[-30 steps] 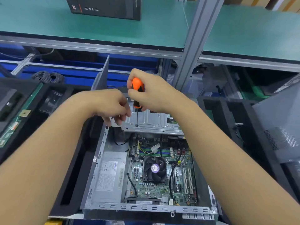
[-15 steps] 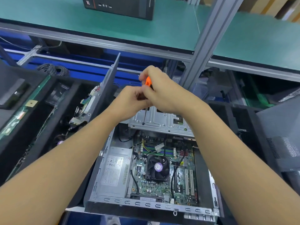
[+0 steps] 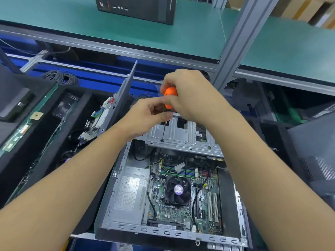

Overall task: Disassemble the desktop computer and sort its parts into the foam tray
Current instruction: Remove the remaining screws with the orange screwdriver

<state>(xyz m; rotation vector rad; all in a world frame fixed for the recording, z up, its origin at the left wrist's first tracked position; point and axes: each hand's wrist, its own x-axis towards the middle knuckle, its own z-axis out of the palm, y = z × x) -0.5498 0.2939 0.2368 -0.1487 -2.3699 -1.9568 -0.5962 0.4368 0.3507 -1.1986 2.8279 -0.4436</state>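
Observation:
An open desktop case (image 3: 116, 180) lies in front of me, showing the motherboard with its black CPU fan (image 3: 178, 190) and the silver power supply (image 3: 129, 192). A metal drive cage (image 3: 183, 134) sits at the case's far end. My right hand (image 3: 190, 95) grips the orange handle of a screwdriver (image 3: 170, 98) held upright, its tip on a screw at the cage's left side. My left hand (image 3: 146, 116) pinches the screwdriver just below the handle.
Black foam tray (image 3: 47, 142) compartments lie to the left, holding a green circuit board (image 3: 27, 124) and a motherboard (image 3: 97, 122) standing on edge against a grey panel. Another black computer (image 3: 137, 8) stands on the green shelf above. A grey frame post (image 3: 235, 42) rises behind my hands.
My left hand moved from the cage's left edge up to the screwdriver, below the handle. The view shifted, bringing the upright motherboard at left into sight.

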